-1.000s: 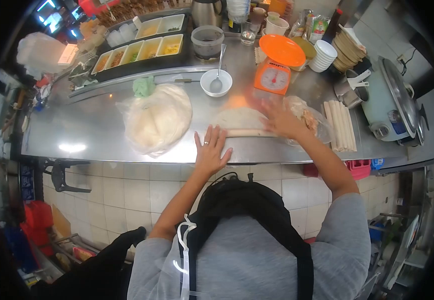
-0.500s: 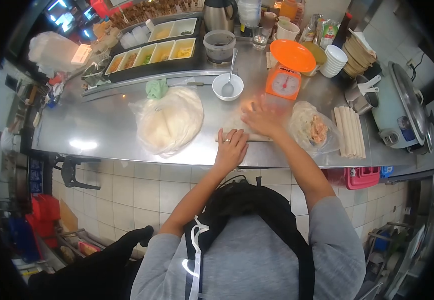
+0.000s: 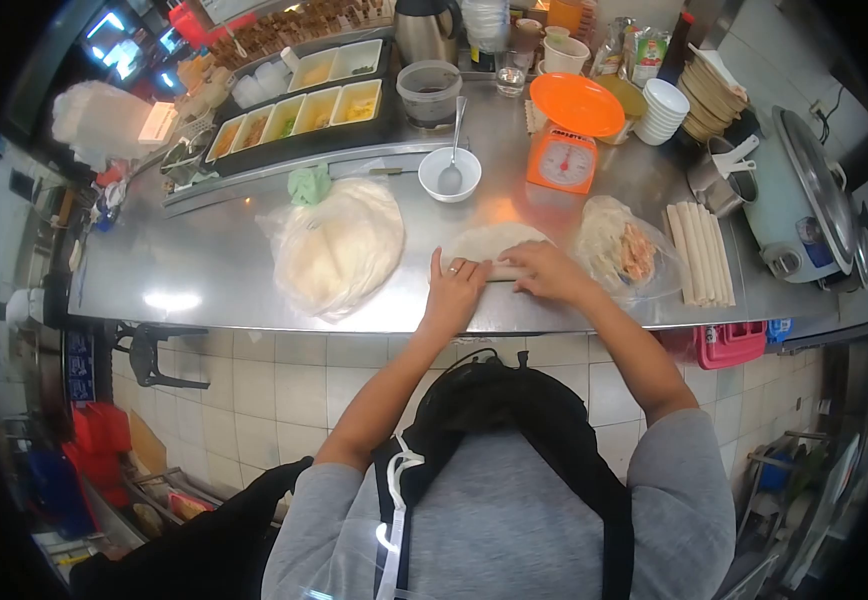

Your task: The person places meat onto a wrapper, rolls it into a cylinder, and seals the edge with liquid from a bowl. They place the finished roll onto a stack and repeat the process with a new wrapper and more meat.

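A round, thin spring roll wrapper (image 3: 494,237) lies on the steel counter, its near edge rolled into a pale spring roll (image 3: 507,272). My left hand (image 3: 456,288) presses on the left end of the roll with bent fingers; a ring shows on one finger. My right hand (image 3: 551,274) grips the right end, its fingers curled over it. Beside my right hand, pinkish filling (image 3: 638,253) sits in an opened plastic bag. Several finished rolls (image 3: 699,255) lie side by side farther right. Left of my hands is a stack of wrappers (image 3: 349,245) in a plastic bag.
A white bowl (image 3: 436,187) holding a spoon (image 3: 451,178) and an orange scale (image 3: 562,162) stand behind the hands. Farther back are a container tray (image 3: 304,128) and a lidded tub. A large cooker (image 3: 804,220) stands right. Another person's dark-clothed leg shows lower left.
My right hand has come down from above the wrapper onto the right end of the roll. My left hand stays at the left end. The wrapper behind the roll is now uncovered.
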Demonstrator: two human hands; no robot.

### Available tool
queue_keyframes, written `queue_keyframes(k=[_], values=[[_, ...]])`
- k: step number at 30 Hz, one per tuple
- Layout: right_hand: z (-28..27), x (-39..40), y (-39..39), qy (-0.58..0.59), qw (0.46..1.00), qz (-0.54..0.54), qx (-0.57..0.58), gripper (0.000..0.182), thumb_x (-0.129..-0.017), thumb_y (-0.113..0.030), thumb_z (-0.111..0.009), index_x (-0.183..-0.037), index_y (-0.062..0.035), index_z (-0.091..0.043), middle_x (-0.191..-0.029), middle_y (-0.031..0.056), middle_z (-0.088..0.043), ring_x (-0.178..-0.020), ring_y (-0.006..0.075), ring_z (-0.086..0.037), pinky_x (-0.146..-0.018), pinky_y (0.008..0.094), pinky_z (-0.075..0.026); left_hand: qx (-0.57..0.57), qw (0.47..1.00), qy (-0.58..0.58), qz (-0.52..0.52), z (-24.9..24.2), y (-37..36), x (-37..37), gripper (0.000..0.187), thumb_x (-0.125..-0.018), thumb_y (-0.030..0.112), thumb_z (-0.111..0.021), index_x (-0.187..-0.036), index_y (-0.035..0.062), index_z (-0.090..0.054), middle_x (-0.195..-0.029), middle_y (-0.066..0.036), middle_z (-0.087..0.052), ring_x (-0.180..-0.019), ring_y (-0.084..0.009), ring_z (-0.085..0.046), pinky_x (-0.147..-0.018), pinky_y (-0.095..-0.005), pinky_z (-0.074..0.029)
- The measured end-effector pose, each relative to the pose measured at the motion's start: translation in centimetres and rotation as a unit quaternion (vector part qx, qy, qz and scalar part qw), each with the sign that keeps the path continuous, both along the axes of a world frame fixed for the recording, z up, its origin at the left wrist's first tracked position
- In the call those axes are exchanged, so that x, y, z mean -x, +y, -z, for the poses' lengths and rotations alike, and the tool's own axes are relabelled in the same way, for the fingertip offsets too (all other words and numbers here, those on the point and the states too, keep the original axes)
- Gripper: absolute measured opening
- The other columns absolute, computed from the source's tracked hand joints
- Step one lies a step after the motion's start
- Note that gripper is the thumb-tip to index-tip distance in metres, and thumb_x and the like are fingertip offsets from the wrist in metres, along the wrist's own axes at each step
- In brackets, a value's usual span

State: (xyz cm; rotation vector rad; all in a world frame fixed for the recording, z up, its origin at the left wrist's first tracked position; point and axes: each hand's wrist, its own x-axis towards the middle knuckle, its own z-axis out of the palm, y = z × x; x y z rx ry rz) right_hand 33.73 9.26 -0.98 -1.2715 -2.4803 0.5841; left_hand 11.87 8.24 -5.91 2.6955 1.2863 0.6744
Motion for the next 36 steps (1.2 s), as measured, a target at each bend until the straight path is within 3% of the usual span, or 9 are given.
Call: queue_keyframes(k=[2, 4, 7, 12, 15, 25, 27, 34, 36], values=[[0.5, 0.9, -0.8, 0.052, 0.999, 0.003, -0.014, 0.049, -0.074, -0.011, -0.066, -0.122, -0.0096, -0.057, -0.102, 0.0108, -0.063, -0.097, 0.0282, -0.057, -0.087, 0.0408, -0.044, 0.020, 0.999, 0.043, 0.007, -1.1, 0.6, 0.0, 0.026, -0.080, 0.015, -0.063, -0.105, 0.0105, -0.060, -0.105, -0.005, -0.058, -0.104, -0.0216, -0.053, -0.103, -0.0601, -0.025], [0.3, 1.5, -1.2, -0.051, 0.996, 0.074, 0.003, 0.053, -0.075, -0.005, -0.060, -0.127, -0.0110, -0.052, -0.103, 0.0109, -0.063, -0.095, 0.0282, -0.058, -0.085, 0.0413, -0.046, 0.041, 0.995, 0.085, 0.012, -1.6, 0.7, -0.3, 0.024, -0.081, 0.015, -0.062, -0.104, 0.0102, -0.060, -0.101, -0.005, -0.059, -0.102, -0.0212, -0.055, -0.103, -0.0600, -0.025], [1.1, 2.0, -1.4, -0.021, 0.993, 0.062, -0.095, 0.058, -0.076, 0.001, -0.054, -0.132, -0.0132, -0.047, -0.098, 0.0121, -0.062, -0.094, 0.0309, -0.058, -0.084, 0.0407, -0.046, -0.111, 0.990, 0.081, -0.024, -1.5, 1.0, -1.0, 0.021, -0.080, 0.015, -0.060, -0.100, 0.0094, -0.060, -0.099, -0.006, -0.060, -0.099, -0.0201, -0.056, -0.103, -0.0606, -0.026], [1.3, 2.1, -1.2, -0.049, 0.993, 0.064, -0.090, 0.065, -0.076, 0.003, -0.050, -0.138, -0.0147, -0.041, -0.098, 0.0117, -0.061, -0.096, 0.0298, -0.056, -0.084, 0.0396, -0.047, -0.018, 0.981, 0.191, 0.013, -1.9, 1.8, -1.2, 0.021, -0.083, 0.013, -0.051, -0.100, 0.0045, -0.058, -0.100, -0.008, -0.057, -0.103, -0.0210, -0.054, -0.104, -0.0558, -0.029], [0.8, 2.3, -1.1, -0.048, 0.989, 0.066, -0.120, 0.068, -0.076, 0.003, -0.050, -0.140, -0.0149, -0.039, -0.099, 0.0108, -0.060, -0.097, 0.0293, -0.055, -0.084, 0.0390, -0.047, -0.137, 0.982, 0.133, -0.010, -2.1, 1.9, -1.3, 0.024, -0.082, 0.013, -0.052, -0.104, 0.0037, -0.057, -0.093, -0.007, -0.058, -0.097, -0.0214, -0.057, -0.105, -0.0547, -0.029], [2.2, 1.8, 0.9, -0.003, 0.992, 0.079, -0.101, 0.073, -0.075, 0.006, -0.050, -0.143, -0.0140, -0.035, -0.099, 0.0114, -0.060, -0.095, 0.0301, -0.055, -0.088, 0.0386, -0.044, -0.036, 0.977, 0.210, 0.003, -2.3, 3.9, -1.9, 0.020, -0.079, 0.011, -0.055, -0.098, 0.0046, -0.059, -0.090, -0.008, -0.059, -0.092, -0.0213, -0.060, -0.107, -0.0536, -0.028], [2.1, 1.6, 1.4, -0.015, 0.991, 0.070, -0.113, 0.074, -0.074, 0.007, -0.050, -0.143, -0.0140, -0.035, -0.099, 0.0117, -0.060, -0.094, 0.0302, -0.054, -0.088, 0.0385, -0.044, -0.147, 0.977, 0.152, 0.028, -1.7, 4.7, -1.9, 0.019, -0.079, 0.011, -0.055, -0.097, 0.0054, -0.060, -0.083, -0.006, -0.060, -0.085, -0.0214, -0.062, -0.107, -0.0544, -0.027], [2.1, 1.1, 2.4, -0.063, 0.986, 0.082, -0.132, 0.074, -0.074, 0.009, -0.048, -0.144, -0.0148, -0.034, -0.099, 0.0130, -0.058, -0.094, 0.0313, -0.053, -0.087, 0.0395, -0.044, -0.075, 0.974, 0.211, 0.026, -2.2, 5.8, -2.6, 0.020, -0.077, 0.007, -0.056, -0.097, 0.0055, -0.057, -0.081, -0.006, -0.058, -0.083, -0.0213, -0.061, -0.103, -0.0535, -0.032], [2.6, 1.1, 2.7, -0.050, 0.984, 0.088, -0.144, 0.074, -0.075, 0.008, -0.048, -0.143, -0.0147, -0.035, -0.100, 0.0134, -0.058, -0.094, 0.0316, -0.054, -0.087, 0.0402, -0.043, -0.170, 0.976, 0.139, 0.007, -1.8, 6.2, -2.8, 0.021, -0.077, 0.007, -0.057, -0.098, 0.0055, -0.057, -0.081, -0.006, -0.058, -0.083, -0.0207, -0.062, -0.104, -0.0515, -0.032]])
